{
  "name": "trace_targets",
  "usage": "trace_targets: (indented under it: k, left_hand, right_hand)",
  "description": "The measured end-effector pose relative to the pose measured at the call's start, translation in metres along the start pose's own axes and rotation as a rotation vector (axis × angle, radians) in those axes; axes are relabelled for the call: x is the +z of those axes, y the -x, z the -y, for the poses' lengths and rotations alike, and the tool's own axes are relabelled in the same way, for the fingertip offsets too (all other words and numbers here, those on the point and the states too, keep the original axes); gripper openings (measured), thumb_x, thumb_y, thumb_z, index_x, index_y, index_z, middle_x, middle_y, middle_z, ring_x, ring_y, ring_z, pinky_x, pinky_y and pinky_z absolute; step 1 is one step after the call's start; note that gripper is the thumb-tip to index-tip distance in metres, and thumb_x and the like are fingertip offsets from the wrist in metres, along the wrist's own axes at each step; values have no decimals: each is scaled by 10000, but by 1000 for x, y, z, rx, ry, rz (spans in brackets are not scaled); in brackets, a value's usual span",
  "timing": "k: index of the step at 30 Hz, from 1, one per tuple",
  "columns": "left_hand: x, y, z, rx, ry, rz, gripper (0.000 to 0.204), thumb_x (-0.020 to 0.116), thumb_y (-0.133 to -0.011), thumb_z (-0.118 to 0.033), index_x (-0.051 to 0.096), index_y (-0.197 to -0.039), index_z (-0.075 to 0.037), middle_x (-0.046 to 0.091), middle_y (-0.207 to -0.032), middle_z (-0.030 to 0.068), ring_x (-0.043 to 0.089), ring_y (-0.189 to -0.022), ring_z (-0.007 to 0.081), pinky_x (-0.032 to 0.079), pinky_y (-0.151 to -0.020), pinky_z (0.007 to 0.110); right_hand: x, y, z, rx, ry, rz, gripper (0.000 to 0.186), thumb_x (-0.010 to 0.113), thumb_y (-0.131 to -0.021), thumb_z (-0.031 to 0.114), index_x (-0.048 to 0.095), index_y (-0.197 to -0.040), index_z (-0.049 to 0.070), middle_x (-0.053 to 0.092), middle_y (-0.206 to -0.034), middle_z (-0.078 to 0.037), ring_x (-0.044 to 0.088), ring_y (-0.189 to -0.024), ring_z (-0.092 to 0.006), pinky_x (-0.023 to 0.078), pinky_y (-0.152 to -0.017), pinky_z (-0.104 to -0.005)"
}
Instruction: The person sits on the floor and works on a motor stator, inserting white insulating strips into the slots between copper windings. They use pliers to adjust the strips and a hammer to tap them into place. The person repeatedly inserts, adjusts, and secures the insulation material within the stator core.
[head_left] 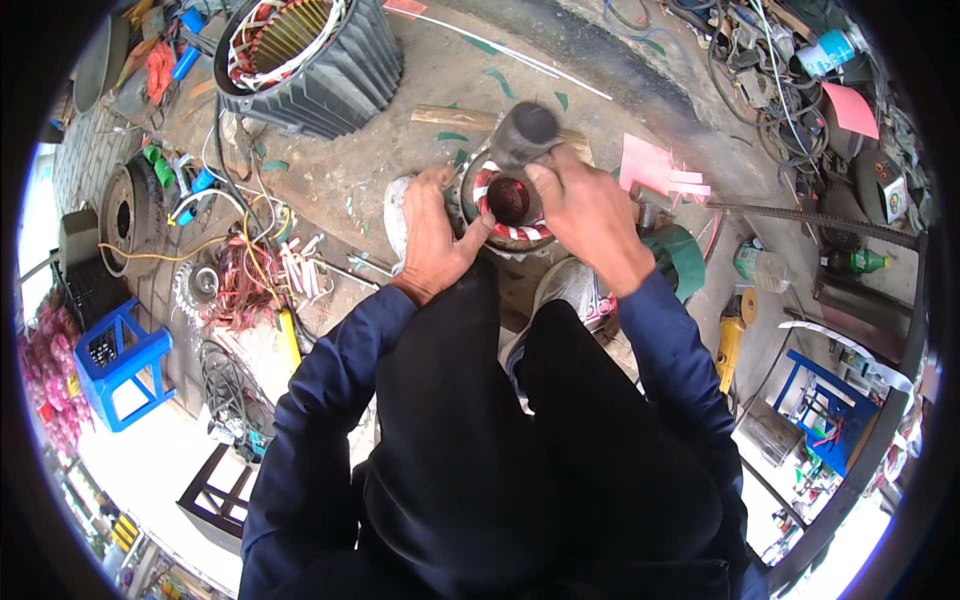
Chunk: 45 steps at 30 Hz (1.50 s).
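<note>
A small motor stator (pixel 525 233) with red-and-white bound windings and a dark bore sits upright between my knees and hands. My left hand (pixel 440 240) grips its left side, with the thumb on the winding ring and the fingers outside it. Above the far rim is a grey cylindrical mallet (pixel 515 145) with a dark round end, somewhat blurred. My right hand (pixel 592 215) is closed round its near end, over the stator's right side. The fingers hide the handle, and part of the stator is covered by both hands.
A large finned motor housing (pixel 345 85) stands at the far left. Wooden strip (pixel 455 118) and pink paper (pixel 648 165) lie beyond the stator. Copper wire scraps (pixel 245 285) and a blue stool (pixel 125 365) are leftward; a yellow angle grinder (pixel 732 345) lies rightward.
</note>
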<state>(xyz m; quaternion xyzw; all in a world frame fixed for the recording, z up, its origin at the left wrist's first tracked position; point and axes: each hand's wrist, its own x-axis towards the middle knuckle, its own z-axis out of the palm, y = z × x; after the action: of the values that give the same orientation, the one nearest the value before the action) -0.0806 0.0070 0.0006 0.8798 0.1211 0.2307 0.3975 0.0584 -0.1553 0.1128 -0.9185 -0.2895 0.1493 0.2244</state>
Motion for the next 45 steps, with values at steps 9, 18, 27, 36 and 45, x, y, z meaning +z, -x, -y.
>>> trace_targets:
  k: [9, 18, 27, 36, 45]
  left_hand:
    - [9, 12, 23, -183, 332, 294, 965, 783, -952, -315, 189, -1621, 46, 347, -1583, 240, 337, -1505, 350, 257, -1258, 429]
    - [-1, 12, 21, -190, 411, 384, 1097, 877, -809, -189, 179, -1627, 29, 307, -1608, 286, 289, -1532, 428, 239, -1274, 463]
    - [-7, 20, 26, -240, 560, 444, 1170, 875, -795, -132, 104, -1665, 7, 217, -1682, 285, 205, -1590, 416, 195, -1296, 441]
    - [-5, 24, 29, -302, 618, 345, 927, 753, -833, 12, 283, -1632, 2, 389, -1634, 229, 345, -1543, 352, 244, -1272, 396]
    - [-26, 7, 3, -54, 212, 168, 634, 721, -824, -23, 556, -1436, -24, 578, -1435, 232, 539, -1358, 404, 387, -1183, 451]
  right_hand:
    - [-5, -10, 26, -126, 150, -8, 367, 586, -1035, 367, 608, -1122, 10, 722, -853, -293, 702, -803, -510, 553, -724, -598]
    - [-3, 6, 37, -204, 22, 66, 354, 602, -1028, 356, 605, -1153, 25, 731, -949, -262, 706, -823, -490, 551, -708, -588]
    - [30, 61, 13, -210, -55, 27, 355, 640, -1011, 351, 609, -1195, 49, 729, -932, -210, 712, -770, -454, 570, -645, -555]
    - [16, 100, -27, -67, -101, 1, 305, 689, -993, 255, 642, -1170, 11, 738, -1011, -252, 721, -834, -453, 577, -721, -506]
    - [15, 116, -51, 119, -320, -154, 319, 720, -999, 283, 665, -1141, 3, 716, -878, -227, 715, -810, -438, 559, -712, -471]
